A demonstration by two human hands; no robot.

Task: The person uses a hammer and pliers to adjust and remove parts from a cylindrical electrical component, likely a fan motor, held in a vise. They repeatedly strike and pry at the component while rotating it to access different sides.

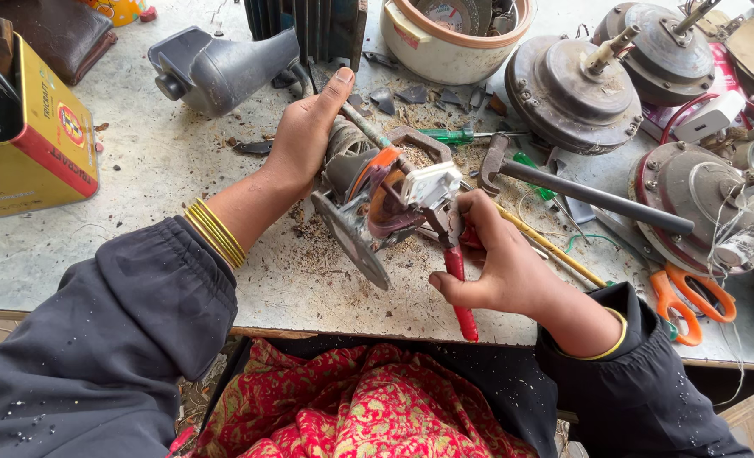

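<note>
1. Dusty grey tabletop (139, 170), strewn with shavings and scraps, carries everything here.
2. At its centre a small motor assembly (377, 199) sits tilted, with a white block on top and a grey disc at its 7 o'clock.
3. Left hand (305, 136) is wrapped around the motor's far side, thumb stretched toward 12 o'clock.
4. Right hand (500, 267) is clenched on red-handled pliers (457, 271), whose nose meets the motor at its 4 o'clock.
5. A hammer (580, 193) lies at the motor's 3 o'clock, a green screwdriver (449, 136) at 1 o'clock.
6. Farther out: round fan motors (572, 93) at 2 o'clock, orange scissors (686, 301) at 4 o'clock (partly under wires), a yellow tin (42, 144) at 9 o'clock, a grey housing (220, 68) at 11 o'clock.
</note>
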